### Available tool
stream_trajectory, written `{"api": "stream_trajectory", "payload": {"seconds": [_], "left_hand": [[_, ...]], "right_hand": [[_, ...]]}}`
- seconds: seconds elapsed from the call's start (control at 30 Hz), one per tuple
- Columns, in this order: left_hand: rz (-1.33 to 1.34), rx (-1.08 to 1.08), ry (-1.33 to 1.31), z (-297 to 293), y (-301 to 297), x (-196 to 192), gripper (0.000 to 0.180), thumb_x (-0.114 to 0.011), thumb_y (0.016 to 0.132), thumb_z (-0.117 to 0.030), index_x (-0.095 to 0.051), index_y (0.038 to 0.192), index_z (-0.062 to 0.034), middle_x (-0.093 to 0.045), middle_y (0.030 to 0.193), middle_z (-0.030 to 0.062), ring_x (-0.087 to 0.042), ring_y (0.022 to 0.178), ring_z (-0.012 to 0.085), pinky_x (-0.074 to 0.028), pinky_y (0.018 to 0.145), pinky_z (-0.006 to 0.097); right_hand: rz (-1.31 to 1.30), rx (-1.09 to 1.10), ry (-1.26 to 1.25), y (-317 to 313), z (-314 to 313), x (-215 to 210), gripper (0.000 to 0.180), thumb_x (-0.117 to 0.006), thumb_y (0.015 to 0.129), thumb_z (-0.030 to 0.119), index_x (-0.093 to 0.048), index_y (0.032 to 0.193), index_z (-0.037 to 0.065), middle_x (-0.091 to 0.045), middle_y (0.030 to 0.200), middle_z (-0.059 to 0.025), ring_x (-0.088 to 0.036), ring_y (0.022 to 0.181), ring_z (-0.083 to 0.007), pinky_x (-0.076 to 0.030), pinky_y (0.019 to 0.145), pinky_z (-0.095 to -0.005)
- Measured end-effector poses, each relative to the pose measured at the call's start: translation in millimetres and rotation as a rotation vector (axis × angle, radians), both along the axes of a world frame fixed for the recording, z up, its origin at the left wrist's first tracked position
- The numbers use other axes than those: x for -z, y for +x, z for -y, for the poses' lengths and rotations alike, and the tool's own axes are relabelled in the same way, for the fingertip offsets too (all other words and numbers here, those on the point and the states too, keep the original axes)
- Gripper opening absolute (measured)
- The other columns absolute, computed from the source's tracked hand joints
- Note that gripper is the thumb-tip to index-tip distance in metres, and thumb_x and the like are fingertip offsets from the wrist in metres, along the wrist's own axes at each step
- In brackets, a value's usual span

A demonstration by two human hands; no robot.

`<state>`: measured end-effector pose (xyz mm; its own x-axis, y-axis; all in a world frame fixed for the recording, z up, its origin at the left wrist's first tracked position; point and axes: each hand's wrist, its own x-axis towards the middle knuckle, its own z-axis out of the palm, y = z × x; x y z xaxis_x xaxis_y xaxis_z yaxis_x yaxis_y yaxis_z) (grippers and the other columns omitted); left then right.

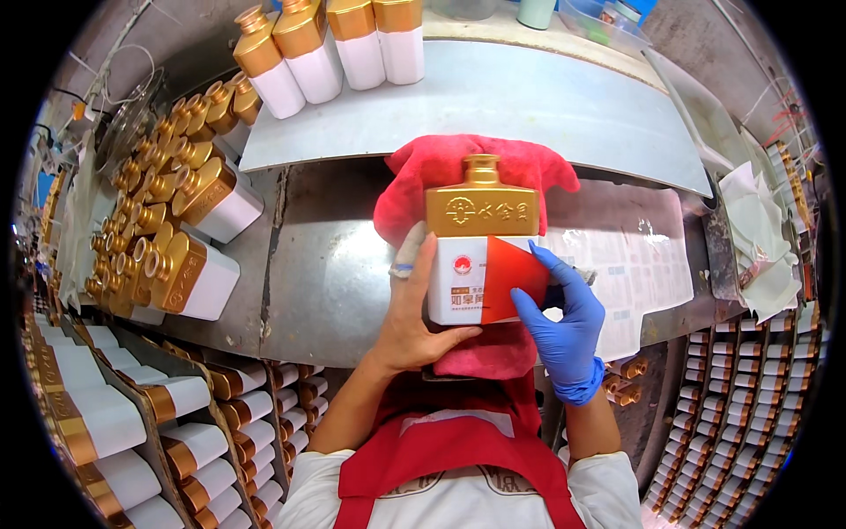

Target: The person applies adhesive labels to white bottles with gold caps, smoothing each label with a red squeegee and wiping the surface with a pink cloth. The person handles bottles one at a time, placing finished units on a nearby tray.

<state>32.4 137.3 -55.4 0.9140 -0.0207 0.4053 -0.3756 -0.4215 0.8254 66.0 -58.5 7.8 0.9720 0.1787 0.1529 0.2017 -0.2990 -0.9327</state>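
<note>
both hands on the job — my left hand clamps the white-and-gold bottle on the red cloth, right hand pinching a red label against its front — labelling step, i'd say; smoothing needs steady pressure.

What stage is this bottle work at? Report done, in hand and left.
Done, apparently: four bottles stand upright at the back. In hand: left hand steadies a bottle on a red cloth; gloved right hand presses a red card on its label. Left: probably the pile.
</note>
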Motion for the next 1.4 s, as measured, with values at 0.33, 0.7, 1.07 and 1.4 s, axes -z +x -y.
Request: {"api": "stream_trajectory", "payload": {"seconds": [0.33,0.7,1.07,1.4], "left_hand": [[-0.056,0.047,-0.081,-1.9,-1.8,1.3,0.114,-0.087,0.061,-0.017,-0.016,0.149,-0.0025,-0.017,0.152,0.0236,-0.019,0.141,0.0365,-0.021,0.112,0.043],[-0.122,0.114,-0.61,2.0,0.7,8.2,0.08,-0.062,0.08,0.0,-0.02,0.148,-0.0001,-0.026,0.151,0.015,-0.027,0.139,0.024,-0.02,0.113,0.036],[-0.13,-0.034,-0.483,10.2,0.4,6.3,0.069,-0.058,0.086,0.0,-0.026,0.147,0.0011,-0.036,0.146,0.0142,-0.036,0.133,0.0217,-0.027,0.109,0.032],[-0.11,-0.071,-0.409,13.4,0.0,6.9,0.066,-0.057,0.088,-0.006,-0.027,0.147,0.0,-0.038,0.143,0.0154,-0.037,0.13,0.0237,-0.028,0.108,0.034]], "right_hand": [[-0.2,0.003,0.279,1.7,11.9,-6.8,0.05,-0.072,0.076,-0.002,-0.057,0.123,-0.001,-0.064,0.105,-0.0052,-0.058,0.088,-0.0083,-0.049,0.076,-0.0226],[-0.434,-0.016,0.927,19.4,74.1,55.2,0.024,-0.046,0.091,0.02,-0.058,0.1,0.001,-0.053,0.083,-0.0068,-0.049,0.07,-0.015,-0.042,0.067,-0.027],[-0.358,-0.027,0.094,12.5,24.7,27.1,0.053,-0.077,0.077,0.014,-0.059,0.126,0.004,-0.046,0.063,0.0061,-0.041,0.058,-0.0026,-0.038,0.054,-0.0198],[-0.347,-0.075,0.084,14.0,27.1,26.1,0.054,-0.078,0.076,0.015,-0.059,0.126,0.002,-0.045,0.064,0.0062,-0.04,0.058,-0.0025,-0.038,0.053,-0.0206]]}}
